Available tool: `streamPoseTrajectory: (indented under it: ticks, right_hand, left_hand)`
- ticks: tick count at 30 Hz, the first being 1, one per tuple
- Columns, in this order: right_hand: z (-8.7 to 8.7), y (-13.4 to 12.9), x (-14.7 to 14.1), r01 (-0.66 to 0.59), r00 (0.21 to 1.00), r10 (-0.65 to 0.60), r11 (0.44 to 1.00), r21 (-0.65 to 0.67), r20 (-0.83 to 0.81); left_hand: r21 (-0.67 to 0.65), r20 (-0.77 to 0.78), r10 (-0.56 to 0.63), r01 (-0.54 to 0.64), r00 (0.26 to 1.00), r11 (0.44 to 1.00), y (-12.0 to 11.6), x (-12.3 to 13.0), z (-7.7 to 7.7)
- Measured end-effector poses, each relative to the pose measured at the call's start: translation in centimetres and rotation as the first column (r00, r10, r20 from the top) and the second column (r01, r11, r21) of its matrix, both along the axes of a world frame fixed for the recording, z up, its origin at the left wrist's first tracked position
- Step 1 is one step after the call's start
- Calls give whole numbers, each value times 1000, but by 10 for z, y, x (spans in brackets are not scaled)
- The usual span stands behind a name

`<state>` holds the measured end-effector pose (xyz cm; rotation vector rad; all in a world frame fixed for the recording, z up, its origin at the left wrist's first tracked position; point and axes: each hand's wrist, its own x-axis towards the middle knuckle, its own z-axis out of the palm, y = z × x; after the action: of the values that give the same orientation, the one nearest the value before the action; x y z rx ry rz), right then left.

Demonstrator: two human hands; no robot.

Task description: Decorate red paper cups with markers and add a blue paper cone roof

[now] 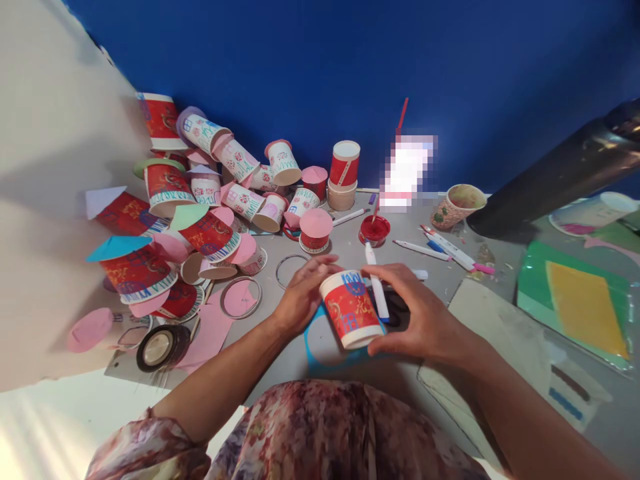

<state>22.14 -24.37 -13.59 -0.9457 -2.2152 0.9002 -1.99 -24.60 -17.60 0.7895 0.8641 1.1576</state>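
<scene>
A red paper cup (pixel 350 310) with gold print and blue marker drawings lies tilted between my two hands, its rim at the lower right. My left hand (pixel 305 293) grips its upper left end, with some fingers hidden behind it. My right hand (pixel 420 307) curves around the other side, thumb by the lower rim and index finger near the upper edge. A white marker (pixel 377 283) with a blue end slants beside the cup under my right index finger; whether it is gripped or only touched I cannot tell. Blue paper with a round cutout (pixel 313 343) lies beneath.
Decorated paper cups (pixel 163 187) with paper tops are piled at left. Tape rolls (pixel 163 347) and pink paper (pixel 215 330) lie nearby. Behind my hands are a red paint dish (pixel 375 230), loose markers (pixel 450 248) and a patterned cup (pixel 459 205). A dark cylinder (pixel 555 173) leans at right.
</scene>
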Motion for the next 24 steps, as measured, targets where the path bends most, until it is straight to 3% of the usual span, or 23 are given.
streamPoseTrajectory:
  ticks: [2,4,7,10,13,19,24]
  right_hand:
    - [1,2,2,75,994,-82,993,91,73]
    - [0,4,2,103,982,-126,982,159,138]
    - [-4,6,0,93,973,-136,970,222,187]
    - [-8,7,0,77,971,-131,964,254,201]
    - [-7,8,1,89,981,-129,963,255,144]
    - [3,1,2,238,950,-163,931,276,-267]
    - [7,-6,1,242,924,-127,924,295,-361]
  left_hand:
    - [239,-176,62,-18,983,971,0,-8,8]
    - [403,-478,31,188,878,895,-3,-14,16]
    - [435,-722,65,379,689,817,-10,-15,23]
    - [446,-781,96,443,617,778,-13,-12,22]
    - [474,-775,139,421,616,773,-12,-10,18]
    - [461,-745,156,332,648,823,-7,-10,14]
    - [478,-703,153,303,694,824,-5,-9,6]
